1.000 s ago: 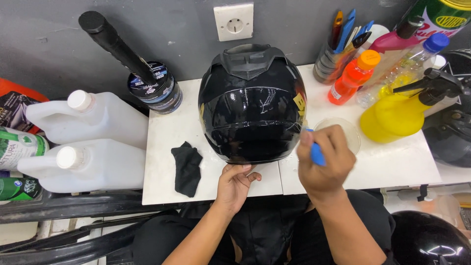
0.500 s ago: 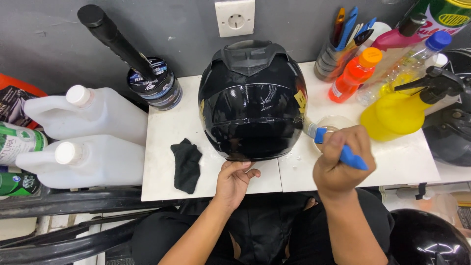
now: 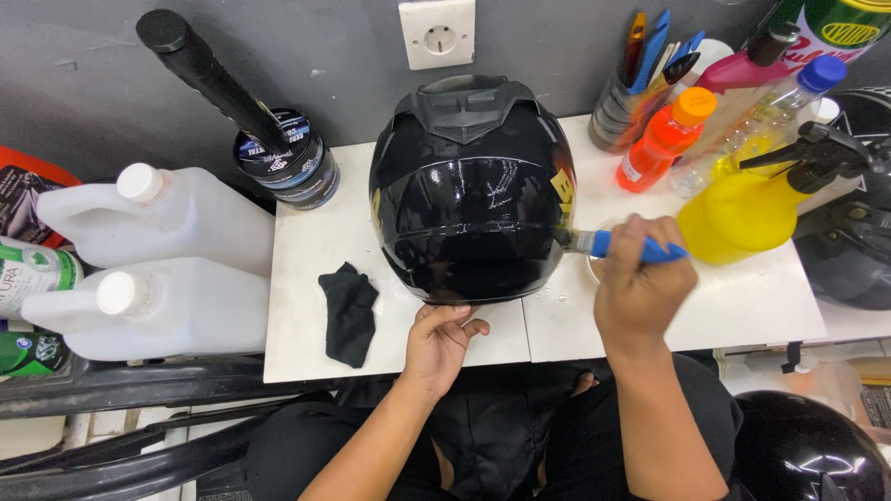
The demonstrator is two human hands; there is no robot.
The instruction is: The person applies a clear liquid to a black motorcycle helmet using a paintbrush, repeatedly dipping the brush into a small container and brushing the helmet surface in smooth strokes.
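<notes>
White bench (image 3: 316, 250), tiled top, carrying all listed items. Black glossy helmet (image 3: 471, 190), centre of bench, crown toward the camera, a yellow sticker on its right flank; the work in hand is brushing that flank. Two white plastic jugs (image 3: 176, 260), capped, lying at the left edge. Yellow spray bottle (image 3: 742, 215), black trigger, right of the helmet; orange bottle (image 3: 661, 141) and a cup of pens (image 3: 640, 83) behind it. Black cloth (image 3: 350, 311), crumpled, near the helmet's left base but apart from it. Right hand (image 3: 640, 288), fingers clenched round a blue-handled brush (image 3: 624, 246) whose tip meets the helmet's right side. Left hand (image 3: 441, 339), fingers loosely curled, grasping nothing, tips resting against the helmet's lower rim. Handling note, as judgement: the left hand would best press firmly on the rim so the shell cannot rock, while the brush moves in short, light strokes with the bristles flat, kept from lifting the sticker's edge. Not legible: the bristles, largely masked by the helmet's curve; a small clear dish (image 3: 594, 264) under the right hand, contents unseen; the visor side of the helmet; a second dark helmet (image 3: 807, 455), cut off at the lower right corner.
</notes>
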